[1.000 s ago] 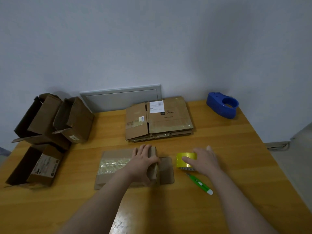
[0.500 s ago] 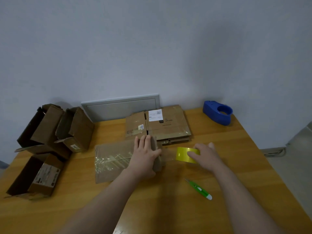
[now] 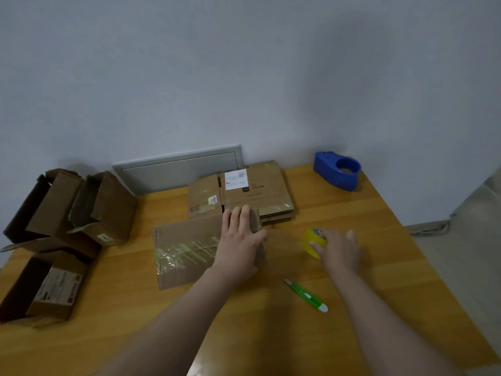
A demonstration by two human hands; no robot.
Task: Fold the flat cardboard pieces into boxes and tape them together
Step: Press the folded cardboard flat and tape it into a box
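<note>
Nearest, toward the middle of the surface (image 3: pixel 393 267), a green cutter (image 3: pixel 306 295) lies untouched, just in front of the right hand (image 3: pixel 339 249). That hand's fingers curl round the yellow tape roll (image 3: pixel 309 241), tilted on edge right of centre. Beside it the left hand (image 3: pixel 240 240) lies flat, fingers straight and together, pressing the right end of the folded box (image 3: pixel 187 245) at mid-surface. The step looks like drawing tape across that end. A faint sheen between roll and box may be the strip, though I cannot be sure. To do it well, press the left palm hard to pin the flaps, pull the roll level and taut, then rub the strip down before reaching for the cutter. Finished boxes (image 3: pixel 54 280) sit along the left edge, the flat cardboard stack (image 3: pixel 257 194) at the far edge, and a blue dispenser (image 3: pixel 337 169) in the far right corner.
</note>
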